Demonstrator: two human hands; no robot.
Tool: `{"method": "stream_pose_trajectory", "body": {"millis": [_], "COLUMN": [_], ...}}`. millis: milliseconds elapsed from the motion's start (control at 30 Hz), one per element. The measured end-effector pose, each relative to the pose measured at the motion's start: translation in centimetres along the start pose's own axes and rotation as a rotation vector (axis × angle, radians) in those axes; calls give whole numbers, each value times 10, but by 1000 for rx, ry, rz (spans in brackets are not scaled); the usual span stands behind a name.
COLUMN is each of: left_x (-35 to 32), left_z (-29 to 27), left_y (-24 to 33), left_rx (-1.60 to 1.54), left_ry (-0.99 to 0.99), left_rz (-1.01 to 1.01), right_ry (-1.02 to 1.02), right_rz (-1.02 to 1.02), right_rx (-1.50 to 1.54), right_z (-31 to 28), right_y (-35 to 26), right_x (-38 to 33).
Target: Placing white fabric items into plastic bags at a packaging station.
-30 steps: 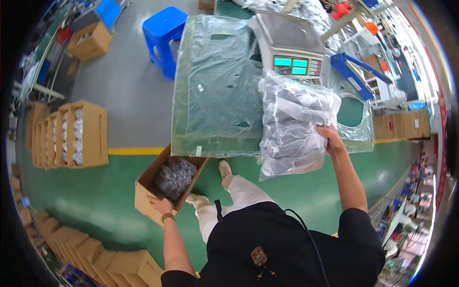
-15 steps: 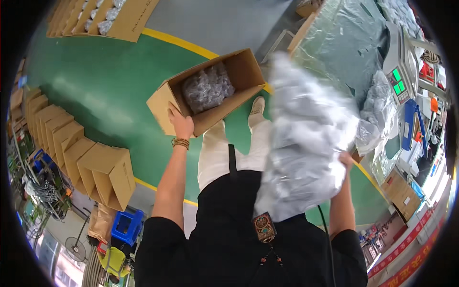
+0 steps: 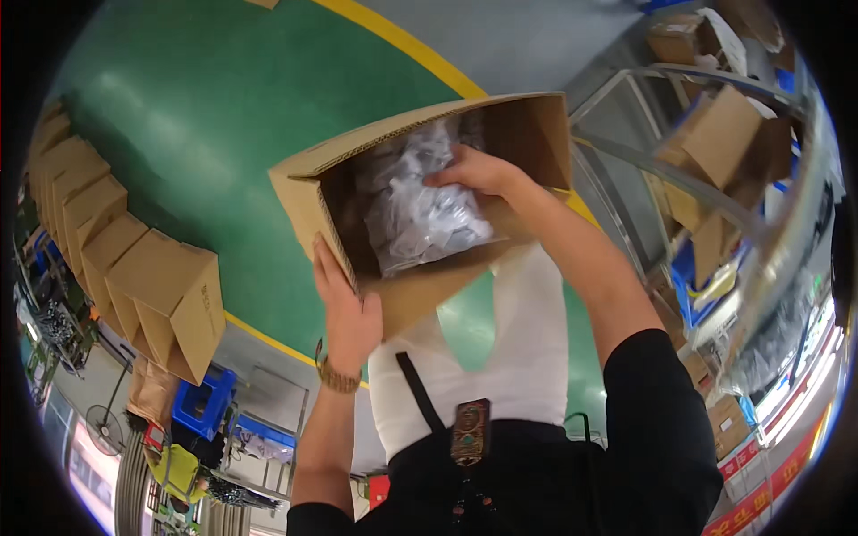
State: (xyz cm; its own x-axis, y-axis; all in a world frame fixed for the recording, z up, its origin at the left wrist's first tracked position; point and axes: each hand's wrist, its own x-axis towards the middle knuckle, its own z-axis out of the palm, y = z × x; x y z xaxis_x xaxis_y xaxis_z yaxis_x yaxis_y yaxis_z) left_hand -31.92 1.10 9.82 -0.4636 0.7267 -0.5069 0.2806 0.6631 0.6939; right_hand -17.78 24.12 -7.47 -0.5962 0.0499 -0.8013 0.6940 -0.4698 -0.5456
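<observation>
An open cardboard box (image 3: 308, 166) is held tilted in front of my legs. My left hand (image 3: 347, 308) grips its near left corner, fingers along the end wall. Reaching in over the near side, my right hand (image 3: 475, 171) has its fingers closed on a clear plastic bag (image 3: 429, 223) of small pale pieces. The bag lies inside the box, toward its left end; what the pieces are I cannot make out.
Several open cardboard boxes (image 3: 165, 277) stand in a curved row at the left. A metal-framed rack (image 3: 679, 170) with cartons stands at the right. Behind the row are a blue plastic stool (image 3: 204, 406) and a person in a yellow top (image 3: 176, 473).
The large plastic bag my right hand held at the right has gone into the box, with that hand in after it. My view has swung right; my left hand stays on the box.
</observation>
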Motion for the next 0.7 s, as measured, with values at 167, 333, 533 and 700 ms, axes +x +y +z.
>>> {"method": "stream_pose_trajectory", "body": {"millis": [167, 333, 533, 700], "left_x": [30, 37, 33, -8], "left_z": [23, 32, 15, 17], "left_y": [-53, -66, 4, 52], "left_rx": [46, 41, 68, 202], "left_ry": [-15, -5, 19, 90], "left_rz": [-132, -265, -50, 11], "right_ry": [59, 259, 503, 844], "right_rz": [-129, -61, -133, -560], "right_rx": [-312, -641, -475, -549], "right_z": [34, 71, 61, 0], "right_y": [58, 91, 38, -120], "right_x": [144, 210, 35, -343]}}
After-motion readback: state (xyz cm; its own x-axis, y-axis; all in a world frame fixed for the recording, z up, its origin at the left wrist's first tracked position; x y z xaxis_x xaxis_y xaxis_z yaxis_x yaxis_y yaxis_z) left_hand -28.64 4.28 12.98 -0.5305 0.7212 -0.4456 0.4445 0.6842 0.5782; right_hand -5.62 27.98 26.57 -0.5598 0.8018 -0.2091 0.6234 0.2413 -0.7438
